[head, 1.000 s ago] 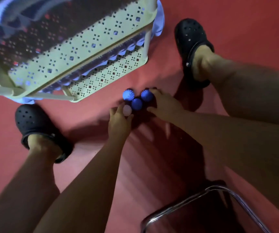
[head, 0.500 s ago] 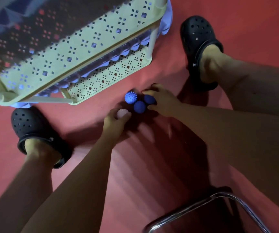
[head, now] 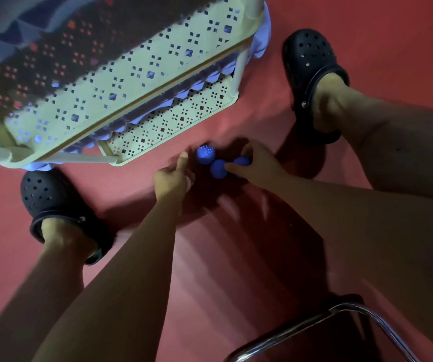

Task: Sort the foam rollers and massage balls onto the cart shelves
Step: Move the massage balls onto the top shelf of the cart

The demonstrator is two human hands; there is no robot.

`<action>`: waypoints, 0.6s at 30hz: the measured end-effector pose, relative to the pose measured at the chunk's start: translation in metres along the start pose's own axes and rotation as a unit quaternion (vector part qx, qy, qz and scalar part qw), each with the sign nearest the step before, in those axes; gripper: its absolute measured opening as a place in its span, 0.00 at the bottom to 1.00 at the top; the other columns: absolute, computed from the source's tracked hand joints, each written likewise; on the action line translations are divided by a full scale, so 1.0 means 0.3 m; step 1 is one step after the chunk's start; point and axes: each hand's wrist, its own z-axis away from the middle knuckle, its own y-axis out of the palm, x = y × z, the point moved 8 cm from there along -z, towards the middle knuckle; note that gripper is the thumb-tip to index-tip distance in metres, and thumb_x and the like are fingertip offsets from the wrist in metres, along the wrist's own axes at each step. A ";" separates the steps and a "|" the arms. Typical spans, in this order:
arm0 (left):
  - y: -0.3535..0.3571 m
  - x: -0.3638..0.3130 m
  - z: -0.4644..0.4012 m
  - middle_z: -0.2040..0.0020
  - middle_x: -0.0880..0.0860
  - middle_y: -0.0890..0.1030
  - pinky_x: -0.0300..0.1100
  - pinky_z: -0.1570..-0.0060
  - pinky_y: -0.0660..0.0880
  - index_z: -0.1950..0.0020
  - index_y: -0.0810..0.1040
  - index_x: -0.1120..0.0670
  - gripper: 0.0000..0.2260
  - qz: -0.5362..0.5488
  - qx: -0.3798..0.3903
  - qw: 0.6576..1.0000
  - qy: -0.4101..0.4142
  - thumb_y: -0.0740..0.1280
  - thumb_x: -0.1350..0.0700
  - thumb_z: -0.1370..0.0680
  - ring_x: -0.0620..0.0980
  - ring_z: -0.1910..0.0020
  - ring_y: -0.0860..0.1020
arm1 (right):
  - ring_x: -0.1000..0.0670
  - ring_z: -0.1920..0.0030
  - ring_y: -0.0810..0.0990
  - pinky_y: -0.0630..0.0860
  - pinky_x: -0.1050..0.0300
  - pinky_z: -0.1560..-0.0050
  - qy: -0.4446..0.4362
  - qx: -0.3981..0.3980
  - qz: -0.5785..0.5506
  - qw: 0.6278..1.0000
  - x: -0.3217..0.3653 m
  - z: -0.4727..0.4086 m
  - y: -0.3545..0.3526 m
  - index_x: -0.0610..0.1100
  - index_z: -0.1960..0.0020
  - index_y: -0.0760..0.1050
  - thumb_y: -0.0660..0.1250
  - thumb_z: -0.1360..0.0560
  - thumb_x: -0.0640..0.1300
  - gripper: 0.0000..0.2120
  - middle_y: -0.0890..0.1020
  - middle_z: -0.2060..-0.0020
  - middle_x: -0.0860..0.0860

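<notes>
We see the cream perforated cart [head: 121, 82] above three blue massage balls [head: 206, 154] on the red floor [head: 366, 27]. Our right hand [head: 258, 165] cups two; our left hand [head: 172, 178] curls around a pale ball [head: 189, 182]. No writing is legible.

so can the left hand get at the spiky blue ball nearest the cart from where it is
Probably yes. The left hand sits just beside the spiky blue ball with bare floor between them. It already seems to hold a pale ball, so a firm grip may be awkward.
</notes>
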 end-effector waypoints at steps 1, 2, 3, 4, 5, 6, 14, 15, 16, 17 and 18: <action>0.008 0.003 -0.008 0.73 0.53 0.79 0.37 0.73 0.72 0.62 0.77 0.55 0.14 0.009 -0.006 1.000 0.008 0.71 0.48 0.20 0.46 0.78 0.75 | 0.56 0.65 0.70 0.68 0.63 0.64 0.003 -0.003 -0.007 1.000 -0.001 0.004 -0.005 0.44 0.52 0.70 0.81 0.33 0.49 0.22 0.73 0.63 0.54; 0.022 0.008 -0.013 0.69 0.54 0.81 0.39 0.72 0.73 0.58 0.76 0.51 0.10 0.002 -0.003 1.000 0.011 0.73 0.49 0.21 0.49 0.76 0.76 | 0.56 0.65 0.70 0.68 0.63 0.64 0.001 -0.005 -0.010 1.000 0.000 0.007 -0.008 0.44 0.52 0.70 0.81 0.33 0.49 0.22 0.73 0.63 0.54; 0.029 0.007 -0.017 0.62 0.55 0.83 0.43 0.69 0.76 0.54 0.75 0.47 0.09 -0.018 -0.005 1.000 0.016 0.75 0.48 0.24 0.52 0.73 0.78 | 0.55 0.64 0.70 0.67 0.63 0.63 -0.006 -0.007 -0.009 1.000 0.005 0.009 -0.012 0.44 0.52 0.70 0.82 0.33 0.47 0.22 0.73 0.62 0.54; 0.034 0.004 -0.027 0.57 0.53 0.84 0.48 0.64 0.80 0.51 0.74 0.42 0.13 -0.037 -0.006 0.999 0.031 0.76 0.45 0.27 0.54 0.68 0.80 | 0.54 0.62 0.71 0.67 0.63 0.61 -0.015 -0.009 -0.005 1.000 0.007 0.010 -0.016 0.44 0.51 0.70 0.82 0.33 0.46 0.22 0.73 0.60 0.52; 0.044 0.016 -0.055 0.53 0.50 0.84 0.54 0.58 0.82 0.49 0.73 0.37 0.16 -0.062 0.007 0.997 0.047 0.76 0.41 0.31 0.56 0.62 0.83 | 0.53 0.60 0.71 0.67 0.63 0.60 -0.021 -0.010 -0.003 1.000 0.009 0.012 -0.019 0.44 0.51 0.70 0.81 0.33 0.45 0.22 0.74 0.57 0.50; 0.059 0.037 -0.094 0.51 0.47 0.84 0.59 0.52 0.82 0.46 0.73 0.34 0.20 -0.066 0.019 0.996 0.061 0.75 0.38 0.34 0.56 0.55 0.84 | 0.52 0.59 0.72 0.67 0.65 0.59 -0.026 -0.010 -0.003 1.000 0.008 0.012 -0.022 0.44 0.50 0.70 0.81 0.33 0.44 0.21 0.74 0.55 0.49; 0.153 -0.102 -0.040 0.34 0.46 0.79 0.48 0.30 0.72 0.23 0.70 0.46 0.29 -0.146 0.099 0.972 0.155 0.73 0.54 0.24 0.46 0.34 0.77 | 0.49 0.57 0.79 0.79 0.53 0.59 0.003 0.072 -0.053 0.996 -0.016 0.009 0.020 0.41 0.34 0.68 0.72 0.25 0.35 0.23 0.81 0.54 0.42; 0.157 -0.097 -0.048 0.32 0.46 0.79 0.51 0.31 0.73 0.23 0.69 0.43 0.30 -0.161 0.104 0.968 0.160 0.72 0.51 0.25 0.48 0.33 0.77 | 0.48 0.60 0.78 0.79 0.55 0.66 0.018 0.092 -0.059 0.994 -0.018 0.012 0.035 0.43 0.31 0.67 0.70 0.23 0.35 0.24 0.81 0.53 0.39; 0.158 -0.070 -0.084 0.30 0.46 0.77 0.54 0.32 0.74 0.23 0.68 0.41 0.31 -0.162 0.108 0.968 0.161 0.71 0.48 0.27 0.50 0.33 0.77 | 0.49 0.64 0.77 0.78 0.57 0.71 0.034 0.112 -0.059 0.991 -0.021 0.013 0.052 0.46 0.28 0.65 0.68 0.22 0.36 0.25 0.81 0.53 0.38; 0.159 -0.009 -0.145 0.29 0.46 0.76 0.57 0.34 0.75 0.25 0.68 0.37 0.32 -0.160 0.117 0.969 0.148 0.70 0.44 0.28 0.54 0.33 0.77 | 0.50 0.67 0.76 0.77 0.57 0.73 0.048 0.132 -0.053 0.989 -0.024 0.014 0.069 0.48 0.26 0.63 0.66 0.20 0.36 0.26 0.80 0.55 0.38; 0.155 0.045 -0.189 0.28 0.48 0.74 0.60 0.37 0.77 0.26 0.68 0.33 0.32 -0.153 0.121 0.973 0.127 0.70 0.41 0.30 0.60 0.35 0.78 | 0.51 0.70 0.75 0.76 0.57 0.74 0.064 0.149 -0.046 0.986 -0.027 0.015 0.084 0.50 0.24 0.61 0.64 0.19 0.37 0.27 0.80 0.59 0.41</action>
